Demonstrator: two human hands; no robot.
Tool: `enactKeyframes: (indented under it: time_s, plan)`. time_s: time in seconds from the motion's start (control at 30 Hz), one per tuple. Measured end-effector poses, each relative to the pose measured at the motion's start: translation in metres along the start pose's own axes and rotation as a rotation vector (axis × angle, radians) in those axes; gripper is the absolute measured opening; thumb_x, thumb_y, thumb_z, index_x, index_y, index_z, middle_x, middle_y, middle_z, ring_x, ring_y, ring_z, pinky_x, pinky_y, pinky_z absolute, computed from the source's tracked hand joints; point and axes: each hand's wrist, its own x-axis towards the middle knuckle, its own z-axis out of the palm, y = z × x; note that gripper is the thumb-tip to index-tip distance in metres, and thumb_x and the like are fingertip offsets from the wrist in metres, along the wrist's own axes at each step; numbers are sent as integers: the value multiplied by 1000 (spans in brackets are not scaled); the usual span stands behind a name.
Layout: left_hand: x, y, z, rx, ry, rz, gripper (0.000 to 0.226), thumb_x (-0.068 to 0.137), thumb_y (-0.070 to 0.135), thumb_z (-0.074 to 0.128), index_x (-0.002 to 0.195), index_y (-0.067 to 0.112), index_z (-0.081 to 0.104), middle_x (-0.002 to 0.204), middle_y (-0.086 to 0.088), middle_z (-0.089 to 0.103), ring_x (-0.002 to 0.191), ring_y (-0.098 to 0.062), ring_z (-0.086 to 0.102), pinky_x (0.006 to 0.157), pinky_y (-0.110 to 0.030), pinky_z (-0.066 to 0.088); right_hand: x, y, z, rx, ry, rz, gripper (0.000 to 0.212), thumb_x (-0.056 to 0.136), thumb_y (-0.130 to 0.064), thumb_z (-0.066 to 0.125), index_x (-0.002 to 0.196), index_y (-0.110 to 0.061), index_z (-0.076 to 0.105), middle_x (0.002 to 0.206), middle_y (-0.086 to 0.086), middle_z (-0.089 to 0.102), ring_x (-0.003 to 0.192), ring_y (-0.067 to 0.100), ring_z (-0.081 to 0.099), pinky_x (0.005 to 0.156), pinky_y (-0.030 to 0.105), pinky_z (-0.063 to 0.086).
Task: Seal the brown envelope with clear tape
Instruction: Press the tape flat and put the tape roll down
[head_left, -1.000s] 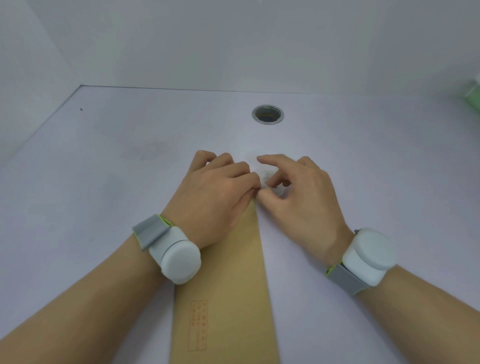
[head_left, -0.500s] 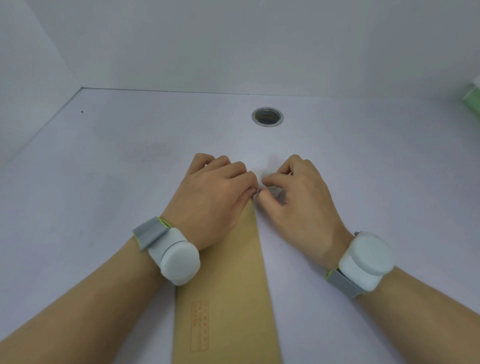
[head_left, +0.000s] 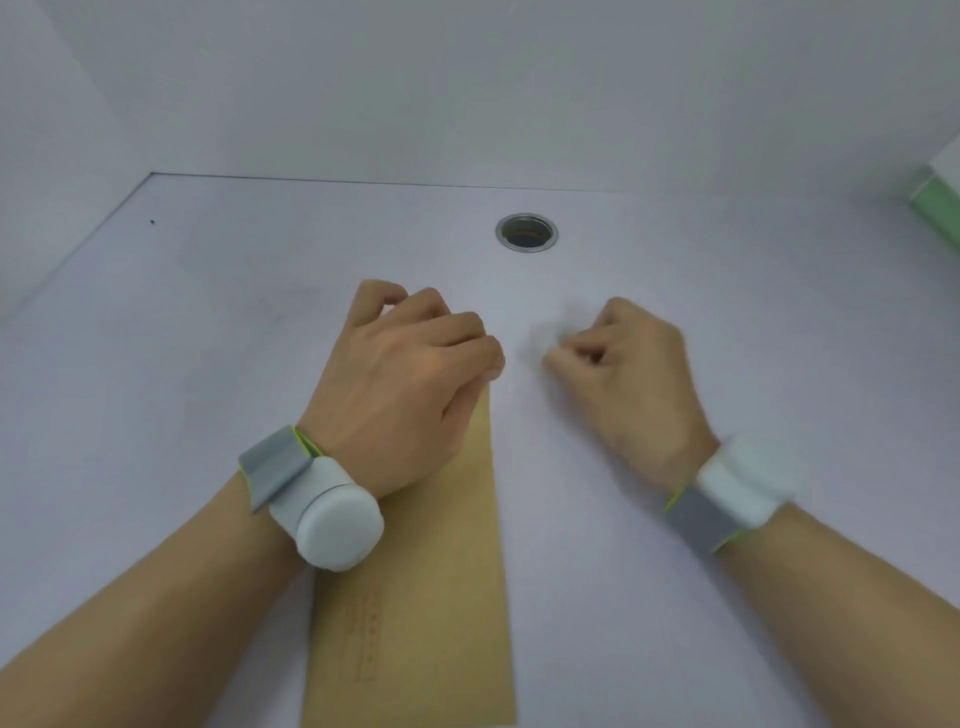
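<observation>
Left hand (head_left: 410, 384) at frame centre, curled fingers pressed down on the far end of the brown envelope (head_left: 431, 561); right hand (head_left: 623, 374) just right of it, blurred, fingertips pinched on something pale, possibly clear tape, too smeared to name. Hands apart, a strip of bare white table (head_left: 156, 364) between them. Envelope stretched from centre to bottom edge; seal hidden under the left hand, so likely still unfinished.

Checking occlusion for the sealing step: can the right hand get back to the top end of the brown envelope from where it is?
Probably yes. The right hand sits just right of the brown envelope, with only bare table between. The left hand covers most of that end, though, leaving just its right corner exposed.
</observation>
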Motion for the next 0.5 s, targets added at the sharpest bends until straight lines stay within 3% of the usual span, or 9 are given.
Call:
enactKeyframes:
  time_s: [0.13, 0.37, 0.43, 0.5]
  plan:
    - [0, -9, 1, -65, 83, -142, 17, 99, 15, 59, 89, 20, 72, 86, 7, 72, 74, -25, 63, 85, -46, 38, 7, 14, -9, -38, 92, 55, 29, 91, -28, 66, 72, -9, 77, 77, 10, 55, 73, 26, 54, 67, 33, 37]
    - [-2, -13, 13, -255, -12, -233, 23, 103, 22, 44, 100, 20, 67, 90, 11, 67, 79, -16, 59, 93, -41, 38, 7, 10, 1, -186, 29, 43, 21, 90, -28, 66, 104, -19, 79, 89, 1, 56, 92, 25, 51, 69, 21, 20]
    - [-2, -12, 15, -285, -29, -234, 24, 103, 21, 42, 101, 21, 66, 91, 13, 67, 81, -14, 58, 95, -36, 36, 4, 8, 2, -175, 72, 5, 24, 89, -28, 68, 109, -18, 76, 92, 0, 54, 95, 25, 53, 72, 18, 22]
    - [-3, -11, 17, -304, -40, -224, 26, 104, 19, 40, 103, 22, 66, 93, 13, 66, 82, -13, 57, 95, -32, 33, -1, -1, 4, -72, 125, -63, 28, 88, -25, 68, 115, -18, 73, 94, -3, 58, 95, 22, 57, 79, 19, 33]
